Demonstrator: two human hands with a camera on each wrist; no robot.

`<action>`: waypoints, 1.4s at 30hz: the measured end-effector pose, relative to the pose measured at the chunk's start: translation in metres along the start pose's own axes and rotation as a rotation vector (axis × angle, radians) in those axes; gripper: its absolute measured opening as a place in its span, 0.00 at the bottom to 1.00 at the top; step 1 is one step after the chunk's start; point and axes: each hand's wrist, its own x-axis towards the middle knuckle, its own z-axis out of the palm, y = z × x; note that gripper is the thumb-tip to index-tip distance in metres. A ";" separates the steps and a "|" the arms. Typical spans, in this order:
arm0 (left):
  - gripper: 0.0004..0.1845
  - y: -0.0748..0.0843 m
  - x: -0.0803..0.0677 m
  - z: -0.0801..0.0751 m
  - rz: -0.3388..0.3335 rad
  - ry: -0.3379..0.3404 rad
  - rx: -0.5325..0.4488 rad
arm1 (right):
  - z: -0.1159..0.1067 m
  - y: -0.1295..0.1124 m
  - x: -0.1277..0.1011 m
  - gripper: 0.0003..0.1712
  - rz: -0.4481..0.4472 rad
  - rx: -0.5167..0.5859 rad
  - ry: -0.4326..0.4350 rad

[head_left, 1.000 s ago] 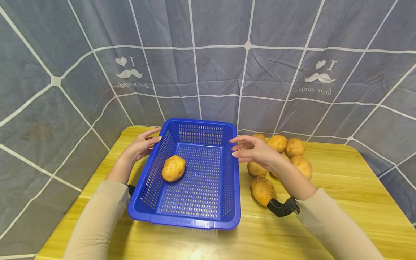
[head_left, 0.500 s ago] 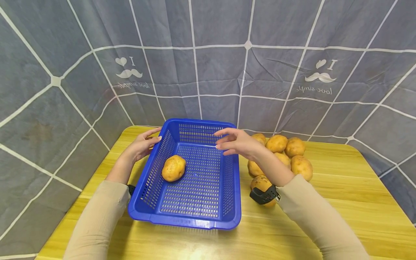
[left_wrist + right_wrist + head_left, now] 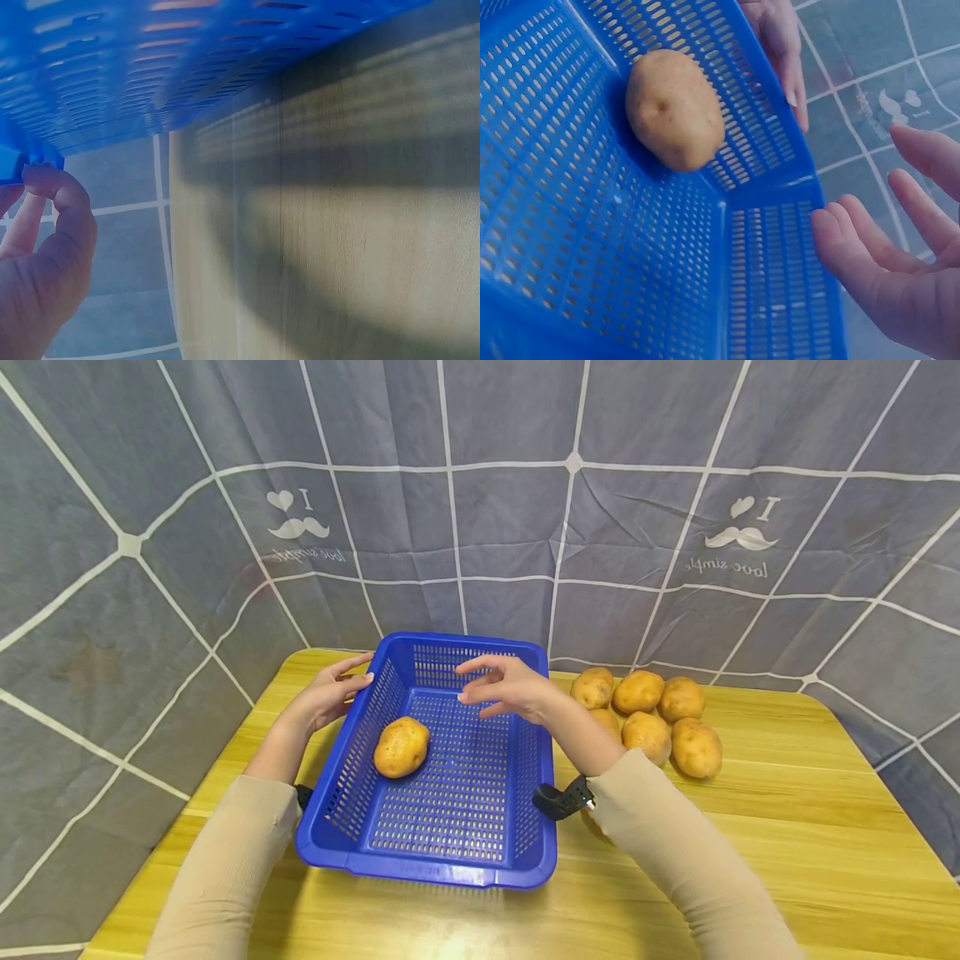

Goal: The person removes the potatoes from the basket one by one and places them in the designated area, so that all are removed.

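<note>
A blue slotted basket [image 3: 427,870] stands on the yellow wooden table [image 3: 750,860]. One potato [image 3: 401,747] lies inside it near the left wall, also plain in the right wrist view as the potato [image 3: 675,109]. My left hand [image 3: 330,695] grips the basket's far left rim, thumb on top; the left wrist view shows the left hand [image 3: 45,225] curled at the rim's edge. My right hand [image 3: 501,687] hovers open and empty over the far half of the basket, fingers spread, touching nothing. In its own view the right hand [image 3: 885,259] sits beside the basket's corner [image 3: 772,247].
Several potatoes [image 3: 651,714] lie heaped on the table right of the basket. Another potato [image 3: 594,823] is mostly hidden under my right forearm. A grey cloth backdrop [image 3: 525,527] closes off the far and left sides. Bare table [image 3: 787,827] lies to the right and front.
My right hand has moved left, from beside the potato pile to above the basket's interior. The left hand, the basket and the potato inside stay where they were.
</note>
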 end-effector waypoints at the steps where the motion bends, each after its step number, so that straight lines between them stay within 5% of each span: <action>1: 0.33 0.000 0.000 0.000 0.000 0.002 -0.001 | 0.003 0.001 0.003 0.27 0.009 0.007 -0.001; 21: 0.33 -0.001 0.000 0.000 0.002 -0.010 -0.021 | 0.064 0.032 0.037 0.32 0.237 -0.095 0.047; 42: 0.33 -0.001 0.001 -0.001 -0.004 -0.016 -0.026 | 0.077 0.043 0.045 0.26 0.155 -0.254 0.025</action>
